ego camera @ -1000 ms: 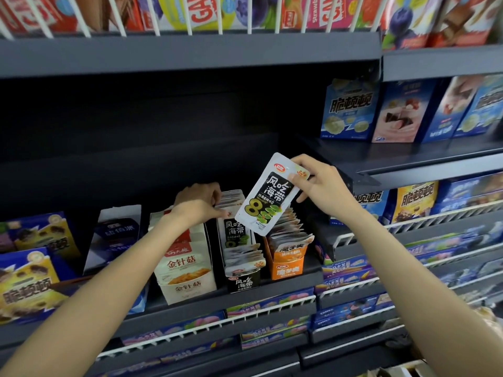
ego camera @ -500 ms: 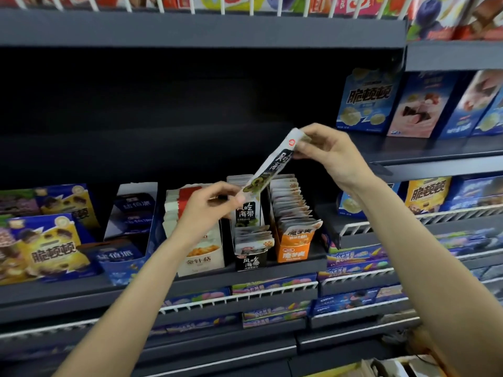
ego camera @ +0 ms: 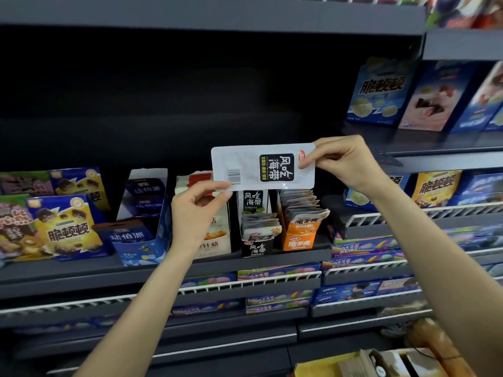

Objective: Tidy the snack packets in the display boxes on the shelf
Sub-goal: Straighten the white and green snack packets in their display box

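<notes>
Flipped since half a second ago, the white packet (ego camera: 262,166) now lies flat-on, long axis sideways, centre frame, above the black display box (ego camera: 257,247). Right hand (ego camera: 344,161) pinches its right end; left hand (ego camera: 197,210) pinches the lower-left corner. Both arms reach up; the box sits just below, between them.

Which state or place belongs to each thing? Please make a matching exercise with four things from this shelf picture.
Things:
1. white packet
2. black display box
3. orange display box
4. left hand

Places or states:
A. stands at the right end of the row of boxes
B. held sideways in the air by both hands
C. pinches the packet's lower corner near the barcode
D. stands directly below the held packet

Pairs: 1-B, 2-D, 3-A, 4-C
</notes>
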The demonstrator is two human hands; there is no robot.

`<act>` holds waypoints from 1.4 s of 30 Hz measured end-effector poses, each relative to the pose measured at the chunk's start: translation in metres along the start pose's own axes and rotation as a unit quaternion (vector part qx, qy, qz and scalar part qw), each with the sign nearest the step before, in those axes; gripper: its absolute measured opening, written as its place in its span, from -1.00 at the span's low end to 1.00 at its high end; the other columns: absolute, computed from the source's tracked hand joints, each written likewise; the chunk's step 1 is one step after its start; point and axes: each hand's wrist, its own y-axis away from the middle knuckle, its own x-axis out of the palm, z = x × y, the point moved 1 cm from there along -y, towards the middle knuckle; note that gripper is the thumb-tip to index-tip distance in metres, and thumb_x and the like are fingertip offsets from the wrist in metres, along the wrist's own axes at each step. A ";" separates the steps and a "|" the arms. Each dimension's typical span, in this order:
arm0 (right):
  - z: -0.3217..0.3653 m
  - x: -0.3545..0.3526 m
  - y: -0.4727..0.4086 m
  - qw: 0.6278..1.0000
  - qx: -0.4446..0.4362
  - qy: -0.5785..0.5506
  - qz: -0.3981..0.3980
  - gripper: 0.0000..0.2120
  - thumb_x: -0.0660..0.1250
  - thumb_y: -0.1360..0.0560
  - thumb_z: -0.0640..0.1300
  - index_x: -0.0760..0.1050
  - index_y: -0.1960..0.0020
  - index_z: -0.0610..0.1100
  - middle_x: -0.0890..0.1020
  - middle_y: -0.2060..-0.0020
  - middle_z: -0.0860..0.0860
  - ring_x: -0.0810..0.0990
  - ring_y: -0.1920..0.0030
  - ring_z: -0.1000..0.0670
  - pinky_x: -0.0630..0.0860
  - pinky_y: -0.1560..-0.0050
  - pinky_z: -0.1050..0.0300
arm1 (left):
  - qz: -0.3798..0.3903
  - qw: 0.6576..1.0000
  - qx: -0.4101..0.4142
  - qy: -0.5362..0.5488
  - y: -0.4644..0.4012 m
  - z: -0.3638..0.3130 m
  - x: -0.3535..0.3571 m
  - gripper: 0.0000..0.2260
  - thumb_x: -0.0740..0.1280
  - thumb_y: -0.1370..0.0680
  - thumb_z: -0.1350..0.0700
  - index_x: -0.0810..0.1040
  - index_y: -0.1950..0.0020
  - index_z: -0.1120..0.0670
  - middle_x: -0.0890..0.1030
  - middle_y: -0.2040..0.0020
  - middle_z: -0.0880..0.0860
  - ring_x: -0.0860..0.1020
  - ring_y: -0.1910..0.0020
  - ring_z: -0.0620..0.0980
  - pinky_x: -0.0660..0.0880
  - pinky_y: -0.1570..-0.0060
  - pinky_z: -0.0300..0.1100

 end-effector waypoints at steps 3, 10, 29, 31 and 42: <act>-0.001 0.001 0.001 1.000 0.002 0.001 -0.002 -0.74 0.32 -0.48 -0.47 0.63 0.03 -0.16 0.66 0.06 0.02 0.64 -0.06 0.07 0.59 -0.04 0.18 | -0.007 1.000 0.005 -0.012 0.000 0.000 -0.002 -0.80 0.46 -0.45 0.24 0.66 0.10 -0.08 0.67 0.17 -0.21 0.60 0.17 -0.19 0.56 0.12 -0.27; 0.000 0.002 0.004 0.999 0.005 -0.019 -0.032 -0.81 0.41 -0.47 -0.25 0.60 -0.05 -0.07 0.67 0.09 0.17 0.64 0.00 0.10 0.55 -0.01 0.27 | 0.015 1.000 0.014 0.000 -0.003 -0.003 0.000 -0.85 0.42 -0.48 0.20 0.63 0.08 -0.06 0.67 0.13 -0.18 0.62 0.10 -0.17 0.54 0.08 -0.27; -0.021 0.018 -0.020 0.981 0.153 -0.009 -0.117 -0.97 0.21 -0.63 -0.19 0.41 -0.04 -0.09 0.63 0.17 -0.01 0.67 0.22 0.10 0.62 0.30 0.22 | 0.188 0.945 0.054 -0.262 0.012 0.019 0.018 -0.77 0.27 -0.59 -0.01 0.56 -0.20 0.00 0.59 -0.08 -0.15 0.52 -0.05 -0.26 0.43 -0.10 -0.35; -0.024 0.032 -0.025 0.988 0.130 0.040 -0.077 -0.97 0.22 -0.62 -0.18 0.41 -0.05 -0.08 0.61 0.20 0.05 0.66 0.25 0.16 0.62 0.32 0.21 | 0.242 0.917 0.068 -0.308 0.020 0.028 0.014 -0.67 0.22 -0.60 -0.12 0.52 -0.29 -0.01 0.55 -0.24 -0.09 0.48 -0.22 -0.15 0.40 -0.24 -0.15; -0.073 0.094 -0.054 0.934 0.132 0.280 0.178 -0.90 0.31 -0.57 -0.08 0.46 0.04 -0.11 0.65 0.21 -0.08 0.65 0.15 -0.05 0.44 0.19 0.16 | 0.250 0.902 0.115 -0.334 0.037 0.040 0.013 -0.67 0.31 -0.58 0.03 0.48 -0.34 0.03 0.51 -0.30 -0.05 0.46 -0.27 -0.09 0.40 -0.22 -0.14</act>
